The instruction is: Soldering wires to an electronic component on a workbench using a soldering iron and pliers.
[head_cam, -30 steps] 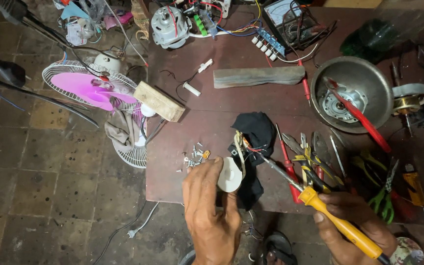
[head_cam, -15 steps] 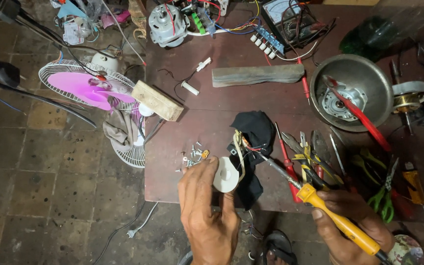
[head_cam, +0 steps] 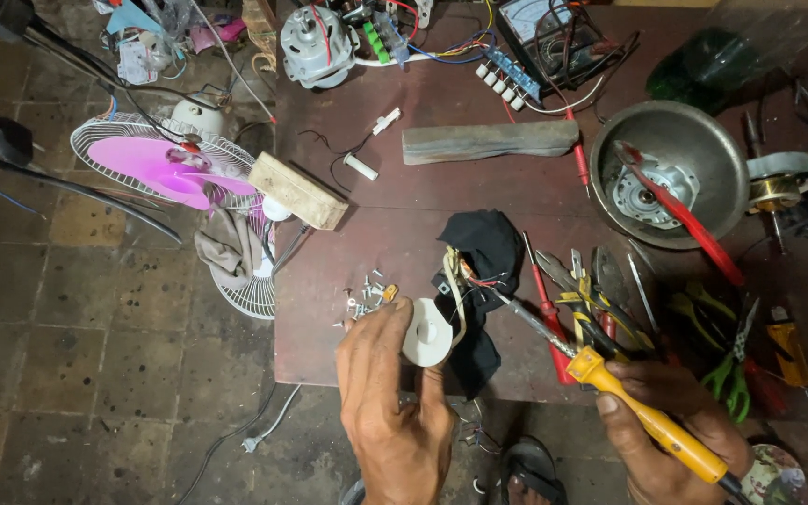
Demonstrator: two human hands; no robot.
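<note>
My left hand pinches a white round part with a bundle of coloured wires coming out of its top, over the near edge of the dark red table. My right hand grips a soldering iron with a yellow handle; its metal tip points left and up at the wires. A black cloth lies under the wires.
Loose screws lie left of my hand. A metal bowl holds a motor part. Pliers and screwdrivers lie at right. A wood block, grey bar, motor and meter sit further back. A pink fan lies on the tiled floor.
The white part in my left hand and the iron's tip have shifted slightly; both hands keep their grips.
</note>
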